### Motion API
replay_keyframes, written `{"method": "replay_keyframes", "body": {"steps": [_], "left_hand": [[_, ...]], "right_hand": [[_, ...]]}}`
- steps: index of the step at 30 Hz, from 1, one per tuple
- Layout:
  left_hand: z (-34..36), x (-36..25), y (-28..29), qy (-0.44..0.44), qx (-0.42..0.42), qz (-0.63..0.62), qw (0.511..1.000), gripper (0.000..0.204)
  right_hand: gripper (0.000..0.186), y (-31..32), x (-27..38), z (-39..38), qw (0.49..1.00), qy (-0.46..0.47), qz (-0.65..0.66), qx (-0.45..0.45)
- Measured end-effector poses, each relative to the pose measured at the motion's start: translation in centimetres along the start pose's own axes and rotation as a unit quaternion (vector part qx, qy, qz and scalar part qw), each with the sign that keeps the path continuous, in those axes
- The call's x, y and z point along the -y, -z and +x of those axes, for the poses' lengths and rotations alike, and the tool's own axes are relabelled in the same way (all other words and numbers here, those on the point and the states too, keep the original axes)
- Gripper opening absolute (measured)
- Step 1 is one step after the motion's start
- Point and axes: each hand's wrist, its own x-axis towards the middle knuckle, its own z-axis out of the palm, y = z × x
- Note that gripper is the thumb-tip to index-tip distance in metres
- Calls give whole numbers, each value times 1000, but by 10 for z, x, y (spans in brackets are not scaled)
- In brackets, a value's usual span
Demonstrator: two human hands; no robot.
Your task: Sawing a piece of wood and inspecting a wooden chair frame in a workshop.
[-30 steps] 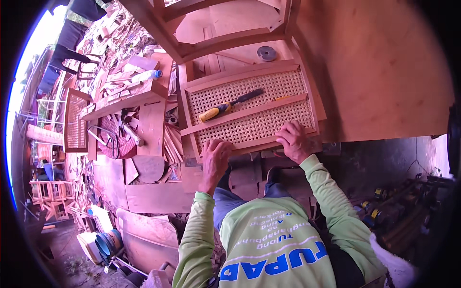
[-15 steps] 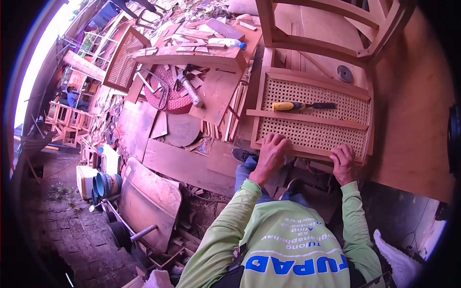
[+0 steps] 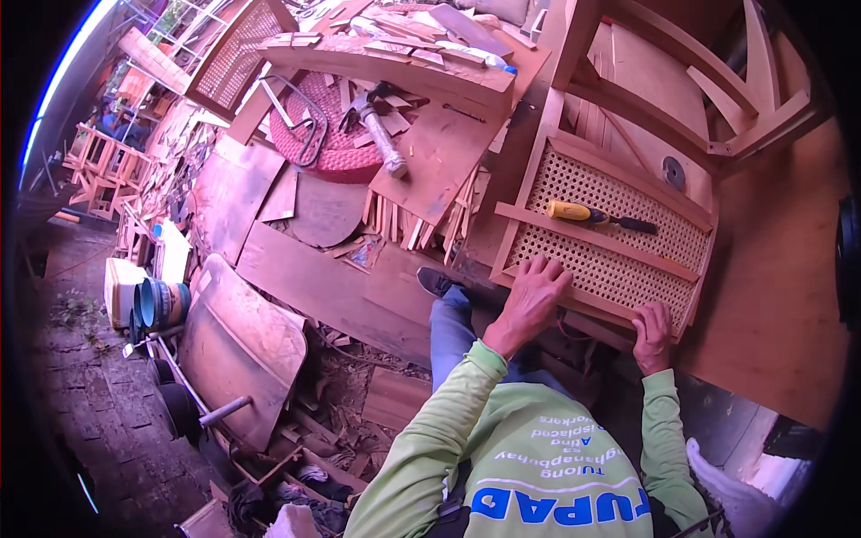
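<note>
A wooden frame point(image 3: 708, 309) with a woven cane panel point(image 3: 574, 186) lies on the bench before me. My left hand point(image 3: 535, 300) has its fingers curled over the near rail, left of the middle. Near the right corner, my right hand point(image 3: 653, 335) bends its fingers over the same rail. A loose-looking wooden strip point(image 3: 619, 247) crosses the panel and juts past its left side. A chisel point(image 3: 574, 212) with a yellow handle and dark blade rests on the cane beside that strip. Parts of both hands' fingertips are hidden behind the rail.
A wooden chair frame point(image 3: 646, 108) stands beyond the panel, near a grey disc point(image 3: 673, 172). To the left are a hammer point(image 3: 381, 139), a bow-shaped saw frame point(image 3: 309, 134) on a red woven round seat, and wood offcuts point(image 3: 430, 224). A wheelbarrow point(image 3: 242, 350) and buckets point(image 3: 164, 303) stand lower left.
The view has swung, so the bench and panel appear further right and lower. Both hands remain on the near rail; the chisel and strip keep their places on the cane.
</note>
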Motion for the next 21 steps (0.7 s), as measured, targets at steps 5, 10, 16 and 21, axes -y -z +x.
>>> {"method": "replay_keyframes", "body": {"steps": [5, 10, 16, 21], "left_hand": [[-7, 5, -5, 1, -42, -73, 996, 28], [-5, 4, -1, -17, -46, -63, 997, 30], [-3, 7, -2, -23, -54, -100, 993, 29], [-4, 6, 0, 8, -39, -136, 990, 23]], "right_hand": [[20, -1, 3, -1, 999, 16, -47, 11], [21, -5, -1, -4, 997, 25, -71, -2], [21, -2, 6, 1, 998, 14, -67, 2], [19, 3, 8, 3, 1000, -18, -26, 3]]}}
